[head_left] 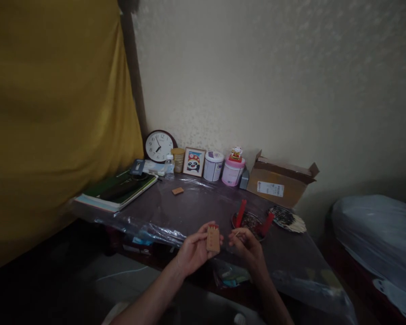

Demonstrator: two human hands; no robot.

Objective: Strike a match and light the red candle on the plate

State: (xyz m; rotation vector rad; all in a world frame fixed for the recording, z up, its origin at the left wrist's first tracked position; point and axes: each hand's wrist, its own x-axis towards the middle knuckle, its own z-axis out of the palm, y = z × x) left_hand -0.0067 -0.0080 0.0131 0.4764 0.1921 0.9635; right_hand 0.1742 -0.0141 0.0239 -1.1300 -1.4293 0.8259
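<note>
My left hand (193, 253) is closed around a small brown matchbook (213, 240), held upright, with red match heads showing along its top. To its right, my right hand (246, 246) pinches a thin pale matchstick (237, 234) between thumb and fingers. Just beyond that hand, a round dish (252, 220) with a dark patterned surface bears two red candles: one candle (241, 213) leans slightly, the other candle (267, 225) tilts to the right. No flame shows on either. Farther back on the table lies a small flat brown piece (177, 191), similar in colour to the matchbook.
Along the wall stand a clock (159, 146), a framed panda picture (194, 162), a white tin (213, 166), a pink tin (233, 171) and an open cardboard box (279, 180). Books (118, 192) lie left. Beside the dish sits a fan-shaped pile of sticks (287, 220). Clear plastic covers the table.
</note>
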